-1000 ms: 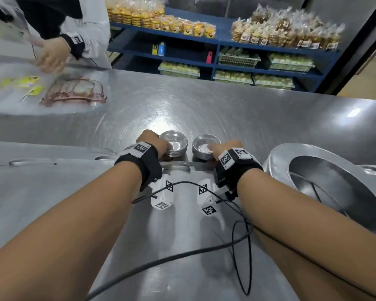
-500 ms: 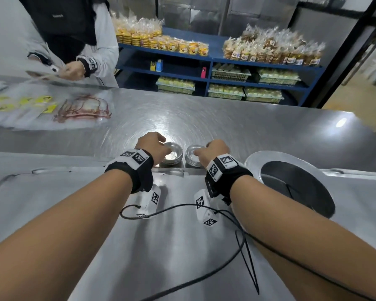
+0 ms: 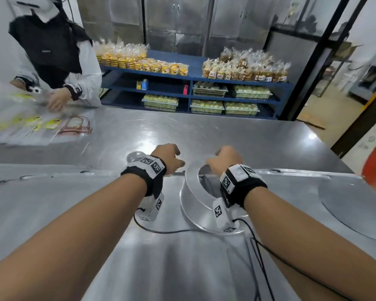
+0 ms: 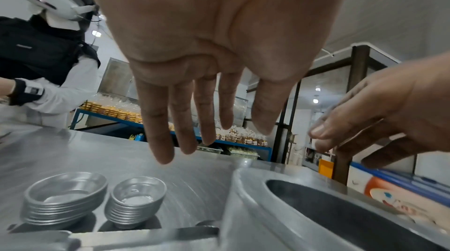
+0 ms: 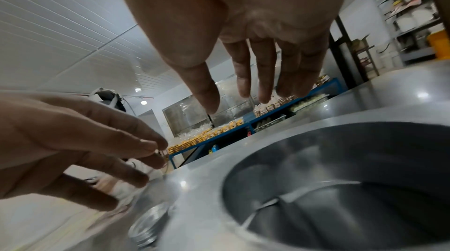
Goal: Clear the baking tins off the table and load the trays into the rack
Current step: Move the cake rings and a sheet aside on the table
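Two stacks of small round baking tins point(image 4: 65, 197) point(image 4: 136, 201) stand side by side on the steel table point(image 3: 226, 135). In the head view only one stack point(image 3: 135, 156) shows, just left of my left wrist. My left hand point(image 3: 172, 157) hovers above and to the right of them, fingers point(image 4: 160, 139) straight and empty. My right hand point(image 3: 221, 156) is also empty, its fingers point(image 5: 243, 82) stretched over the far rim of a large round metal pan point(image 3: 191, 200) with a deep dark hollow point(image 5: 340, 178). The pan lies on a flat metal tray point(image 3: 52, 203) in front of me.
Across the table at the left, another person point(image 3: 59, 61) handles clear plastic bags point(image 3: 41, 127). A blue shelf point(image 3: 193, 81) of packed baked goods stands behind the table. A second round shape point(image 3: 345, 205) lies on the tray at the right. A black cable point(image 3: 182, 231) trails from my wrists.
Both hands have let go of the two tin stacks, lifted and moved right, to the large round pan. The stacks stay where they were set down.
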The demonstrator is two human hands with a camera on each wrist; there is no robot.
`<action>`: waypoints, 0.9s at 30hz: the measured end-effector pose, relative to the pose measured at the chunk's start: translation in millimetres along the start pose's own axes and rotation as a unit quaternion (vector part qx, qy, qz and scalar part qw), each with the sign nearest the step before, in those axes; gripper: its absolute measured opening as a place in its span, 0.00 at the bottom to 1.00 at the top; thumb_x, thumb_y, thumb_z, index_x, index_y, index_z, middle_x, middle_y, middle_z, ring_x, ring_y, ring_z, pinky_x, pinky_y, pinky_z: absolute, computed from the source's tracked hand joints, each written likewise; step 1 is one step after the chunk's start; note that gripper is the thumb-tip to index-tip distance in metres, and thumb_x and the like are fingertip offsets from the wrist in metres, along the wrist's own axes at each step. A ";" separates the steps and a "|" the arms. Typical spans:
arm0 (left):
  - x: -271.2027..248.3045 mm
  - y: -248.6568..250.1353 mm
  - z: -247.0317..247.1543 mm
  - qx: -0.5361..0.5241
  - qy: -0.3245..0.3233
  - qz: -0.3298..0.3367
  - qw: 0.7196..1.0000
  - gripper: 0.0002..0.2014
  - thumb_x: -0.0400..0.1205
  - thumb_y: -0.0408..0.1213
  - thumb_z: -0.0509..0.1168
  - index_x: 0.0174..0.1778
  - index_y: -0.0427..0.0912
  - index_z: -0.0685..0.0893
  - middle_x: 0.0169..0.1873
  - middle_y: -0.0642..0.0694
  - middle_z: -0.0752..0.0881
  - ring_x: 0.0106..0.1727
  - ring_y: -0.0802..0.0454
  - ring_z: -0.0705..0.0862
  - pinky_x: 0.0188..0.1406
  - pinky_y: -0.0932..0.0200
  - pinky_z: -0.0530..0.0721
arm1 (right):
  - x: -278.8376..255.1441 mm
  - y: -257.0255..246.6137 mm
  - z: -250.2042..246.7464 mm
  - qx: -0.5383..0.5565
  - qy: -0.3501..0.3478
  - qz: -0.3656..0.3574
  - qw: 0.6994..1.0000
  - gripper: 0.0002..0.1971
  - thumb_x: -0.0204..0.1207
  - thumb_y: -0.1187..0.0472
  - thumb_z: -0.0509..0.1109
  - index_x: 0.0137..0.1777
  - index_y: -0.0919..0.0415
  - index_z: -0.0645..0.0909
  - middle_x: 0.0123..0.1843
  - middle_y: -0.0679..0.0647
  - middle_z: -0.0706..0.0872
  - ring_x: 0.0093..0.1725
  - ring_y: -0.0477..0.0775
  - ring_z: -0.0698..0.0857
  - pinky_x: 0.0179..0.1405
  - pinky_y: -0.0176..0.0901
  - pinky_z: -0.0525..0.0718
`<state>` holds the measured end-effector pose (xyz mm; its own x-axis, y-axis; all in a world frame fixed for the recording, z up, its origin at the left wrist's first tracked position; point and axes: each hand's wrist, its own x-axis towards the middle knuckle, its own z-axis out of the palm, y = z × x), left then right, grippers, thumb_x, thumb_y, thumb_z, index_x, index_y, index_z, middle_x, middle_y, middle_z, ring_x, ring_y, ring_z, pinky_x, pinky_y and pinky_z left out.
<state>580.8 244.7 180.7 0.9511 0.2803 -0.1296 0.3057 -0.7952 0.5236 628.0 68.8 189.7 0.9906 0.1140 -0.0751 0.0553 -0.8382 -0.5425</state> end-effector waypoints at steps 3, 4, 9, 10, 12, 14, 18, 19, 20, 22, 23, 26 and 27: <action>-6.6 29.7 28.7 0.068 -0.034 -0.003 0.997 0.28 0.80 0.54 0.70 0.72 0.42 0.78 0.66 0.41 0.84 0.65 0.42 0.83 0.56 0.56 0.78 | 0.9 46.6 -19.3 -0.040 0.001 0.043 0.998 0.15 0.70 0.54 0.73 0.54 0.61 0.83 0.57 0.62 0.86 0.61 0.67 0.82 0.57 0.50 0.81; -8.2 39.5 40.4 0.084 -0.042 -0.008 0.996 0.30 0.79 0.57 0.69 0.71 0.40 0.77 0.64 0.41 0.84 0.63 0.41 0.83 0.52 0.56 0.79 | 1.2 63.2 -25.1 -0.059 0.004 0.057 0.997 0.15 0.69 0.53 0.72 0.52 0.59 0.82 0.56 0.61 0.85 0.62 0.68 0.81 0.58 0.51 0.79; -5.6 57.1 86.5 0.104 -0.009 -0.087 0.991 0.34 0.77 0.59 0.69 0.68 0.36 0.74 0.63 0.38 0.79 0.61 0.39 0.83 0.47 0.53 0.77 | 8.3 127.1 -27.1 -0.070 -0.010 0.114 0.991 0.23 0.63 0.49 0.74 0.58 0.58 0.80 0.61 0.62 0.84 0.63 0.67 0.80 0.56 0.50 0.77; -4.1 57.6 92.8 0.095 -0.002 -0.101 0.990 0.32 0.77 0.57 0.69 0.67 0.35 0.74 0.63 0.38 0.79 0.61 0.39 0.83 0.48 0.53 0.78 | 8.6 136.0 -24.5 -0.055 -0.022 0.117 0.991 0.27 0.62 0.45 0.75 0.60 0.58 0.81 0.60 0.61 0.85 0.61 0.66 0.82 0.54 0.48 0.80; -2.4 57.8 101.4 0.084 0.005 -0.116 0.990 0.29 0.78 0.52 0.69 0.67 0.34 0.75 0.62 0.37 0.81 0.59 0.40 0.84 0.47 0.54 0.79 | 8.8 147.9 -18.2 -0.022 -0.054 0.117 0.991 0.30 0.64 0.41 0.77 0.60 0.62 0.82 0.58 0.61 0.88 0.56 0.64 0.86 0.45 0.43 0.81; -2.6 59.4 102.2 0.088 0.009 -0.122 0.989 0.25 0.80 0.47 0.69 0.66 0.33 0.76 0.60 0.36 0.82 0.59 0.40 0.85 0.47 0.55 0.80 | 11.4 152.9 -11.2 -0.002 -0.057 0.114 0.992 0.26 0.68 0.46 0.79 0.57 0.64 0.80 0.57 0.62 0.88 0.52 0.63 0.86 0.41 0.42 0.80; -1.9 61.7 96.6 0.094 0.014 -0.121 0.988 0.17 0.77 0.46 0.71 0.50 0.35 0.82 0.47 0.39 0.85 0.45 0.42 0.85 0.39 0.56 0.81 | 15.8 151.8 -8.0 0.052 -0.046 0.151 0.986 0.28 0.67 0.55 0.78 0.63 0.69 0.77 0.58 0.64 0.86 0.40 0.60 0.79 0.35 0.41 0.76; -3.3 62.8 95.3 0.094 0.015 -0.122 0.988 0.15 0.77 0.46 0.72 0.46 0.36 0.82 0.44 0.40 0.85 0.42 0.43 0.84 0.37 0.57 0.81 | 16.5 152.2 -9.7 0.058 -0.048 0.157 0.985 0.28 0.67 0.57 0.78 0.64 0.70 0.77 0.59 0.64 0.85 0.40 0.60 0.79 0.35 0.41 0.76; -5.3 63.8 93.9 0.093 0.015 -0.126 0.988 0.15 0.76 0.46 0.72 0.43 0.37 0.80 0.43 0.40 0.86 0.40 0.43 0.84 0.37 0.57 0.81 | 17.5 153.2 -11.1 0.065 -0.049 0.158 0.984 0.29 0.66 0.57 0.79 0.64 0.70 0.76 0.59 0.64 0.85 0.41 0.60 0.80 0.35 0.41 0.76; -11.6 67.7 90.1 0.082 0.019 -0.129 0.988 0.13 0.74 0.43 0.72 0.41 0.37 0.79 0.43 0.40 0.86 0.39 0.43 0.84 0.36 0.56 0.81 | 15.2 153.7 -18.3 0.075 -0.047 0.156 0.984 0.32 0.66 0.58 0.80 0.67 0.71 0.73 0.61 0.65 0.84 0.46 0.62 0.83 0.37 0.42 0.76; -14.9 69.8 87.6 0.076 0.021 -0.133 0.988 0.12 0.74 0.41 0.72 0.42 0.37 0.79 0.45 0.40 0.86 0.39 0.44 0.83 0.35 0.56 0.81 | 12.6 153.9 -22.2 0.080 -0.042 0.152 0.984 0.35 0.66 0.58 0.81 0.68 0.71 0.71 0.63 0.65 0.83 0.51 0.64 0.84 0.39 0.42 0.77; -27.4 77.8 77.5 0.049 0.026 -0.156 0.986 0.18 0.73 0.37 0.71 0.57 0.34 0.78 0.54 0.38 0.84 0.49 0.43 0.86 0.41 0.55 0.85 | -0.4 151.8 -36.5 0.105 -0.013 0.146 0.984 0.36 0.68 0.58 0.80 0.69 0.71 0.66 0.65 0.66 0.81 0.60 0.66 0.84 0.47 0.46 0.80; -32.5 80.1 74.0 0.032 0.028 -0.167 0.985 0.25 0.73 0.38 0.71 0.64 0.33 0.75 0.58 0.37 0.83 0.55 0.42 0.85 0.47 0.53 0.87 | -6.6 150.9 -42.2 0.119 -0.004 0.143 0.982 0.35 0.68 0.58 0.80 0.68 0.70 0.66 0.64 0.66 0.81 0.60 0.66 0.84 0.48 0.46 0.81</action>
<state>577.6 132.1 164.5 0.7932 0.5604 -0.2383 0.6057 -0.6852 0.4045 635.0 -81.0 143.6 0.9603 -0.1038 -0.2590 -0.2573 -0.6882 -0.6784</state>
